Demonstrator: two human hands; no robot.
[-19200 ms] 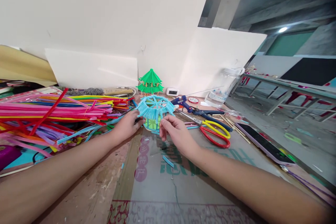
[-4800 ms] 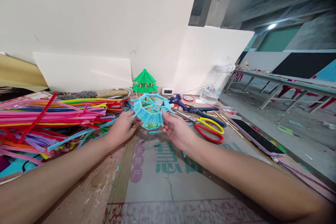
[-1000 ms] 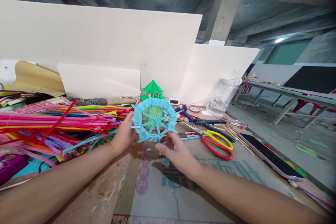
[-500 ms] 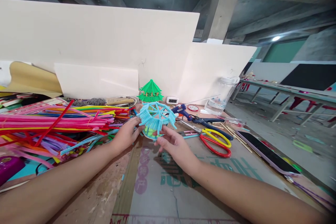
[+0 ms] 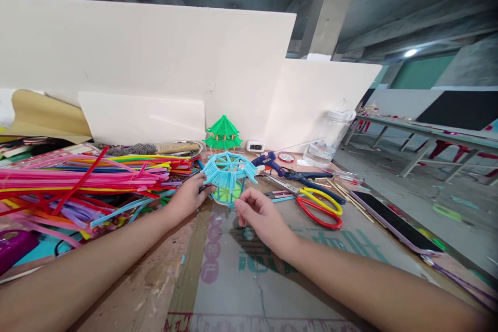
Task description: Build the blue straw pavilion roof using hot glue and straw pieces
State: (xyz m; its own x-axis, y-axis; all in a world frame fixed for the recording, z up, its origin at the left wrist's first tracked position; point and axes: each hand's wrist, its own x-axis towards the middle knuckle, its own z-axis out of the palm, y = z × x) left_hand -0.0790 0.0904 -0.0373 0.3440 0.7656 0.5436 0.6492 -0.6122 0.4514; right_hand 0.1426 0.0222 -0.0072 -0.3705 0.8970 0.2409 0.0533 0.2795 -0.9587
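Observation:
A small pavilion model with a light blue straw roof [image 5: 229, 169] and a green base stands upright on the table, just beyond both hands. My left hand [image 5: 190, 196] grips its left side, fingers curled against the roof edge. My right hand [image 5: 260, 215] hovers just in front of the model, to its right, with fingers loosely curled and nothing in them. Behind it stands a finished green straw pagoda [image 5: 223, 132].
A big heap of coloured straws [image 5: 78, 179] fills the left. Red and yellow scissors [image 5: 319, 208], a blue glue gun [image 5: 272, 162], a phone [image 5: 392, 220], a clear jar [image 5: 329, 135] and wooden sticks lie right. White foam boards [image 5: 155, 62] stand behind.
The blue roof was tilted up facing me a second ago; it has come down and now sits upright on the table. My right hand has let go and drawn back slightly.

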